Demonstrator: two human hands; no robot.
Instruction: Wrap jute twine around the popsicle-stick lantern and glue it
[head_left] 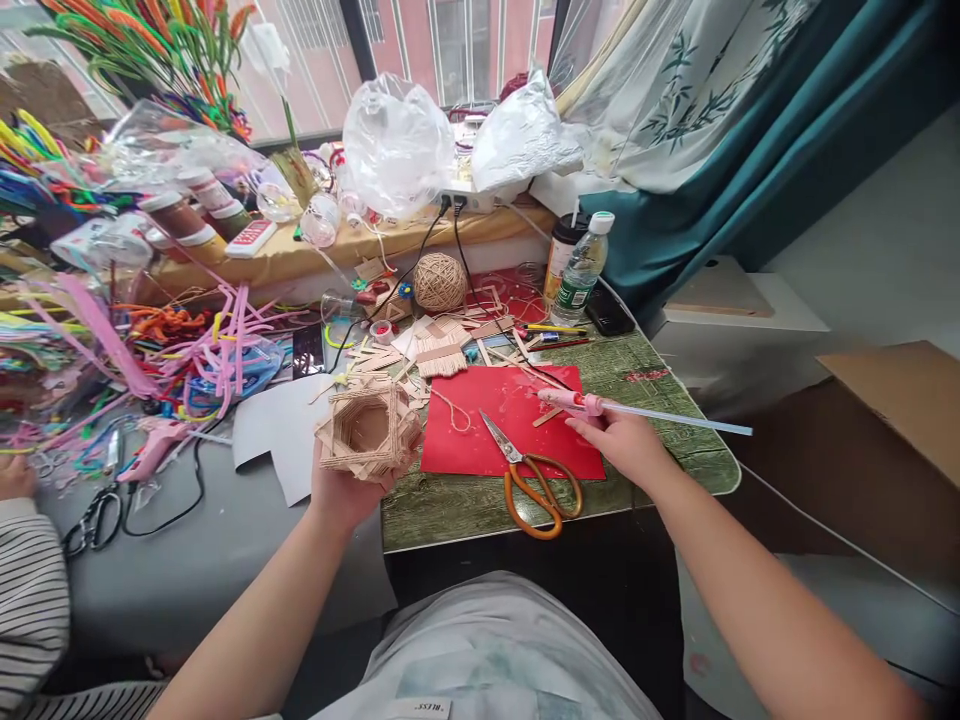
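My left hand [341, 490] holds up a hexagonal basket built of stacked wooden craft sticks [369, 428], its open top facing me. My right hand [621, 440] grips a pink glue gun [574, 402] lying sideways over the red mat [510, 420], with a long clear glue stick [686, 418] poking out to the right past the table edge. Orange-handled scissors [529, 478] lie on the mat's front edge between my hands.
A ball of twine [440, 281], loose craft sticks [439, 355], pens and two bottles [583, 265] sit behind the mat. Heaps of coloured pipe cleaners [150, 350], a second pink glue gun [154, 450] and black scissors [90, 520] lie left. Another person's striped sleeve [30, 590] shows at far left.
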